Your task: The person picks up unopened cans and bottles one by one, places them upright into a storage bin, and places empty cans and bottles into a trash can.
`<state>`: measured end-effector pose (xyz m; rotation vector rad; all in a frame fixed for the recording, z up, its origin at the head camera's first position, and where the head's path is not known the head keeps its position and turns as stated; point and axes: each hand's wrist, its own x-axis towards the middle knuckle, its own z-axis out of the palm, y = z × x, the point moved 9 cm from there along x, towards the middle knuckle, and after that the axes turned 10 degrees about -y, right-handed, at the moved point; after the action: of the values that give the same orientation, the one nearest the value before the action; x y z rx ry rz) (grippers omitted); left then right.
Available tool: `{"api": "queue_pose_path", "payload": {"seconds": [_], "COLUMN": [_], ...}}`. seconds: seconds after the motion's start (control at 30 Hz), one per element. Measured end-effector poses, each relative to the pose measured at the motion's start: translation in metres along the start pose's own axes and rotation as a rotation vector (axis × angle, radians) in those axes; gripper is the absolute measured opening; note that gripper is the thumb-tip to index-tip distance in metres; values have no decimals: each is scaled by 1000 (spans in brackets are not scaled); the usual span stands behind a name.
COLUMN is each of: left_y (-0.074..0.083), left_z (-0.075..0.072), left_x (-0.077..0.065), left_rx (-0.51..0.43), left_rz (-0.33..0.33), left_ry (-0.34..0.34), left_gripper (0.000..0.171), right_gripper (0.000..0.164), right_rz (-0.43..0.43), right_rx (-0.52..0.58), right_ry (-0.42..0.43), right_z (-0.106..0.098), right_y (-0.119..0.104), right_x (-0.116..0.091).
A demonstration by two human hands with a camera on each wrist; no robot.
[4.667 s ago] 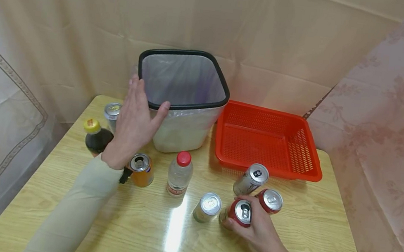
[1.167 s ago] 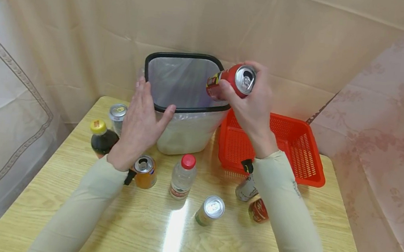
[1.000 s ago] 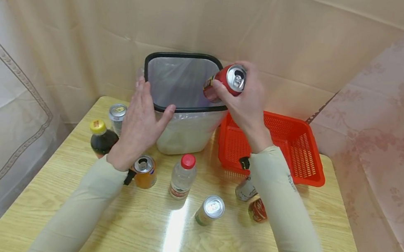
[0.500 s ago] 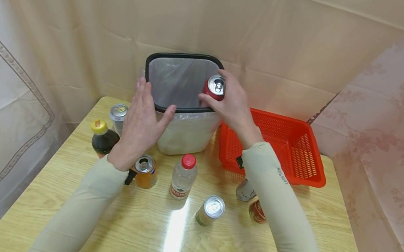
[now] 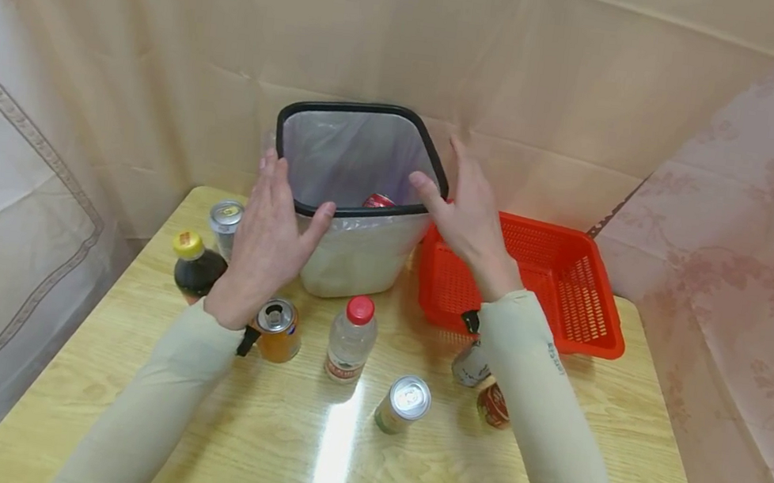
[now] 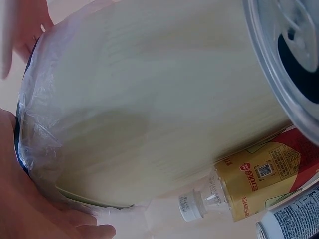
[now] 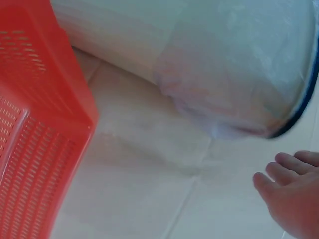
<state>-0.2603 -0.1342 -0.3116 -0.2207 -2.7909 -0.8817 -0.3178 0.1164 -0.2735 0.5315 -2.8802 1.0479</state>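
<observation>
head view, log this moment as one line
left hand: at black-rimmed pale plastic bin | right hand: holding nothing, beside bin | red metal can: inside bin

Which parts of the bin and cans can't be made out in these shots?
- Head view: most of the red can inside the bin, and the bin's floor, behind its front wall.
- Head view: tops of the silver can and the other red can, behind the right sleeve.
- Left wrist view: much of the nearest can, cut off by the picture's edges.

Red can (image 5: 379, 201) in bin (image 5: 356, 262) mostly hidden by near rim — lid of second red can (image 5: 494, 407) covered by right sleeve (image 5: 548, 403); basket (image 7: 75, 84) cropped in right-wrist view.
</observation>
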Motion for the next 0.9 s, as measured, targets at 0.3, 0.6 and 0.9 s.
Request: {"api": "queue_pose_path", "payload": {"seconds": [0.3,0.6,0.9], "left_y": [-1,2,10], "left_z": [-3,-8,-17], "left_x": [1,1,-33], "left_rx": [6,-32,-94], "left_rz": [6,33,210], "left_ry": [13,71,176], "left_gripper": [96,96,93], "right_gripper": [102,99,99], "right_rz": [25,46,60], "right_rx": [-179,-237,-228], "right_ry": [-130,-142,-175], "right_z": [17,23,23], "right_y": [15,16,14], "right_x": [-5,-2,-4]}}
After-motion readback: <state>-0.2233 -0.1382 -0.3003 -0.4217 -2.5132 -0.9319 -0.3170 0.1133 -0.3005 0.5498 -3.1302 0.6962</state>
